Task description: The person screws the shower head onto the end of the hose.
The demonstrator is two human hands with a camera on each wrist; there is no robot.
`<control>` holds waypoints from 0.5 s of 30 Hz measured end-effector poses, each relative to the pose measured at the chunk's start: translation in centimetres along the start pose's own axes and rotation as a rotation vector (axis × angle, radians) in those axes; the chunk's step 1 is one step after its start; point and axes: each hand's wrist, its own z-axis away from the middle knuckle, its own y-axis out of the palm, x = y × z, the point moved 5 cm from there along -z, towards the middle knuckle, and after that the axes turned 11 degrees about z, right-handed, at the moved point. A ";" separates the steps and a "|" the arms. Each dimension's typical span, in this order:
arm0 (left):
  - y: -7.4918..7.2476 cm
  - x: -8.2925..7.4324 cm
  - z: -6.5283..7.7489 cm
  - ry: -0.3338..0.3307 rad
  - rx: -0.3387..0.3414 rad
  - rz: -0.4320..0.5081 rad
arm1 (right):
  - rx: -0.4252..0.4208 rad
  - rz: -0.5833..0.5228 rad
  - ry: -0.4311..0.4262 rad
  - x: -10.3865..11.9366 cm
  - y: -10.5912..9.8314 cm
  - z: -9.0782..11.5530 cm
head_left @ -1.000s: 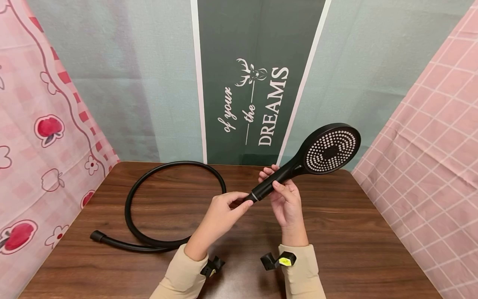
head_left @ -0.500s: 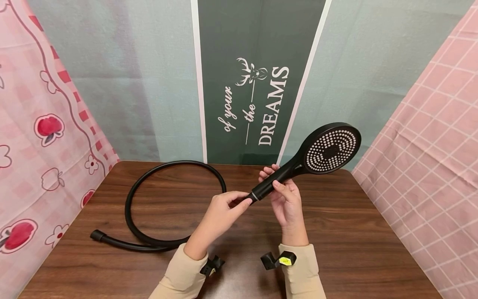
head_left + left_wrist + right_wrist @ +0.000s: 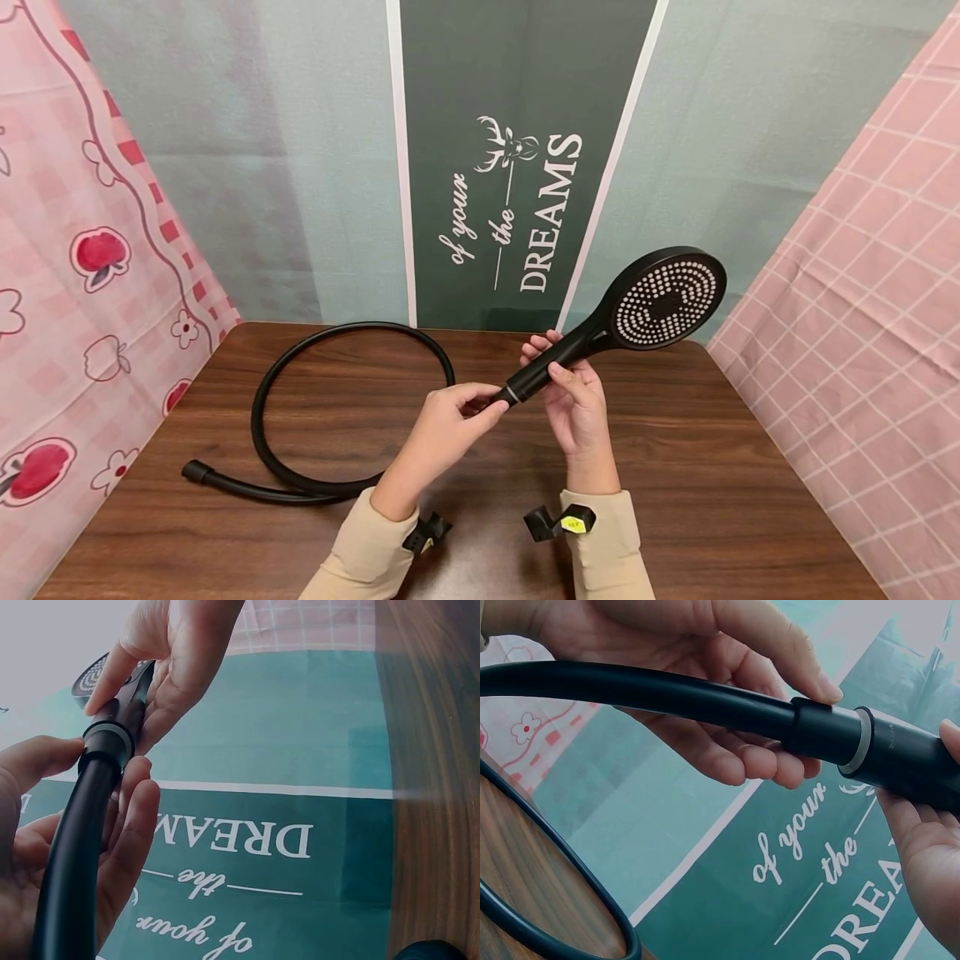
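A black shower head (image 3: 663, 304) with pale nozzles is held up over the table, tilted to the upper right. My right hand (image 3: 576, 408) grips its handle between thumb and fingers. At the handle's lower end my left hand (image 3: 450, 425) pinches the collar (image 3: 825, 731) of a black shower hose (image 3: 667, 694). A pale ring (image 3: 862, 739) shows between collar and handle in the right wrist view. From the left hand the hose runs down and loops over the table, its free end (image 3: 197, 472) lying at the left.
The brown wooden table (image 3: 712, 467) carries the hose loop on its left half. Behind it hangs a green cloth (image 3: 517, 67) with white lettering. Pink patterned cloths flank the left (image 3: 45, 350) and right (image 3: 870, 292) sides. Both wrists wear black camera mounts (image 3: 558, 522).
Hardly anything differs. Both hands keep their hold on the handle and collar, with only slight movement of the left thumb at the collar.
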 end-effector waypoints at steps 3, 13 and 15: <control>0.0 0.0 0.0 0.007 -0.008 0.006 | 0.002 0.001 -0.001 0.0 0.0 0.0; -0.1 0.1 0.0 0.009 -0.012 0.000 | -0.001 0.000 0.003 0.0 0.0 0.0; -0.1 0.2 0.0 -0.001 -0.008 0.000 | -0.001 0.000 0.003 0.0 0.0 0.0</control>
